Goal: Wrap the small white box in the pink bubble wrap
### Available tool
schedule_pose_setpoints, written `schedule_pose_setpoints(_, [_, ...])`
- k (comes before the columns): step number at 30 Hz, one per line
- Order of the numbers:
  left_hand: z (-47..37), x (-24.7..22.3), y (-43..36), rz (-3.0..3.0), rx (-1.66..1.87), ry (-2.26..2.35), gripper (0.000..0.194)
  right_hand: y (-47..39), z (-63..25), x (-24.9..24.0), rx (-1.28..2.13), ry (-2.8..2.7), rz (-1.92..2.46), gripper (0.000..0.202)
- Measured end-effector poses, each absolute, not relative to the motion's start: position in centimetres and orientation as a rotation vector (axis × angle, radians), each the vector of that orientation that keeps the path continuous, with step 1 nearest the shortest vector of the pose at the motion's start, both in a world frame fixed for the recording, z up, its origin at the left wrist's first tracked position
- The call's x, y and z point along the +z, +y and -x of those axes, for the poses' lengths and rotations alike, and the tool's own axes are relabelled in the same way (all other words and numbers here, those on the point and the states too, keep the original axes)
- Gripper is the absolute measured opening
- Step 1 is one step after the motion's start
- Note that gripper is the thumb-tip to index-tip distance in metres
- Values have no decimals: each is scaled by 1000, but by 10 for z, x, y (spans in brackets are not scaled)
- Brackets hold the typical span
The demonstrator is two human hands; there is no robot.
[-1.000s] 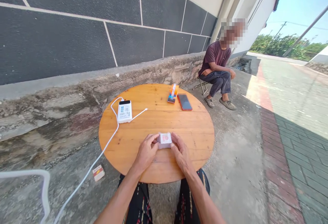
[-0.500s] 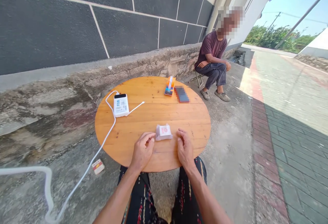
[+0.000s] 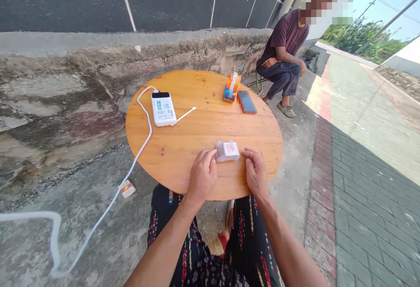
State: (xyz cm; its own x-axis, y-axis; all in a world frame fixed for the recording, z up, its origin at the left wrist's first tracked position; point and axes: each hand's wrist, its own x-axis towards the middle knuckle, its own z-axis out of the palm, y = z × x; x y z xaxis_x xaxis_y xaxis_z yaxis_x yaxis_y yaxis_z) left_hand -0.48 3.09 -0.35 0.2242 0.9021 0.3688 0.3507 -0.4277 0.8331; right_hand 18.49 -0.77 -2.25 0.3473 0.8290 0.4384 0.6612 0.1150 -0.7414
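On the near part of a round wooden table (image 3: 183,142) sits a small white box with red print (image 3: 231,150), loosely wrapped in clear plastic. My left hand (image 3: 202,174) rests on its edge at the left of the box, fingers loosely bent and holding nothing. Its fingertips are at the plastic; whether they touch it I cannot tell. To the right, my right hand (image 3: 257,171) lies on its side with fingers loosely bent and thumb apart. A narrow gap separates it from the box, and nothing is in it.
A white power bank (image 3: 164,110) with a white cable (image 3: 141,147) lies on the left. Farther back are an orange-and-blue tape dispenser (image 3: 232,88) and a phone (image 3: 247,102). A small carton (image 3: 127,189) lies on the ground. A person (image 3: 285,55) sits beyond the table.
The view has tilted down, so the table and everything on it appear higher and farther right. Both hands keep about the same place beside the wrapped box.
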Motion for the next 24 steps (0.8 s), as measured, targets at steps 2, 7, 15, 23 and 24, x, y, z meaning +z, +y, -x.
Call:
schedule_pose_setpoints(2, [5, -3, 31, -1897, 1162, 1156, 36, -7, -184, -23, 216, -1361, 1628, 22])
schedule_pose_setpoints(7, [5, -5, 31, -1889, 1175, 1152, 37, -7, -182, -23, 219, -1371, 1646, 22])
schedule_pose_setpoints(15, [6, -10, 32, -1937, 1219, 1130, 39, -6, -180, -25, 146, -1400, 1633, 22])
schedule_pose_setpoints(23, [6, -8, 32, -1924, 1223, 1180, 35, -5, -184, -29, 145, -1429, 1592, 22])
schedule_pose_setpoints(24, [6, -8, 32, -1921, 1227, 1182, 35, -5, -184, -30, 157, -1426, 1584, 23])
